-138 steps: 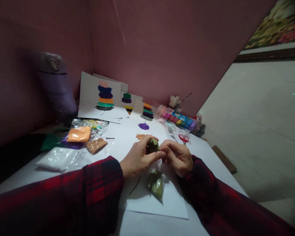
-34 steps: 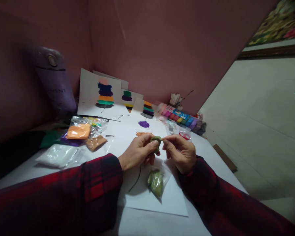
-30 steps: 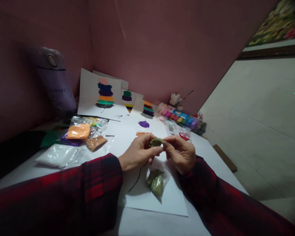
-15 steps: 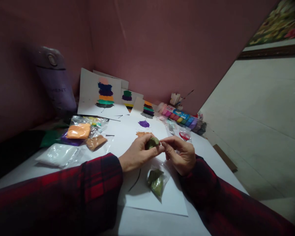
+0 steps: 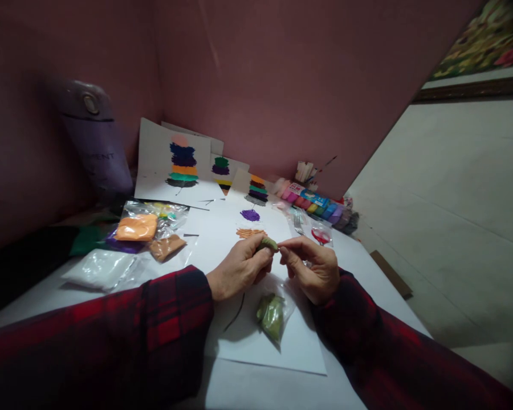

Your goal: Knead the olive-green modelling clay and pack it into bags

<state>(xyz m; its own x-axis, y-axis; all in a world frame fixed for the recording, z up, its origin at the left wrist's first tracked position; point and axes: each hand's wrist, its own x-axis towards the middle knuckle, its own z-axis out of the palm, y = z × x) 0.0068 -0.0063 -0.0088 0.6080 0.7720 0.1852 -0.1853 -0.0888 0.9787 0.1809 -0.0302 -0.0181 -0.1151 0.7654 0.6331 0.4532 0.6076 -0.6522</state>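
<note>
A lump of olive-green modelling clay [image 5: 269,245] is wrapped in my left hand [image 5: 241,266], its rounded top showing above the thumb. My right hand [image 5: 312,266] is closed in a pinch at the clay's right end, index fingertip and thumb close together against it. Whether a small bit of clay sits between those fingertips is hard to make out. Below the hands lies a clear bag of green clay [image 5: 272,318] on a white sheet of paper [image 5: 277,360]. A dark drawn line [image 5: 236,316] runs down the sheet beside my left wrist.
Bags of orange clay [image 5: 137,228], brown clay [image 5: 167,247] and white clay [image 5: 100,269] lie at left. Behind are drawings with coloured bands [image 5: 154,165], a purple bottle [image 5: 96,142] and a multicoloured clay pack [image 5: 312,202]. A fork [image 5: 298,224] and a red-handled tool [image 5: 320,235] lie at right.
My left hand has closed further round the clay, its thumb drawn back to the left and bent. The right hand stays almost in place at the clay's end.
</note>
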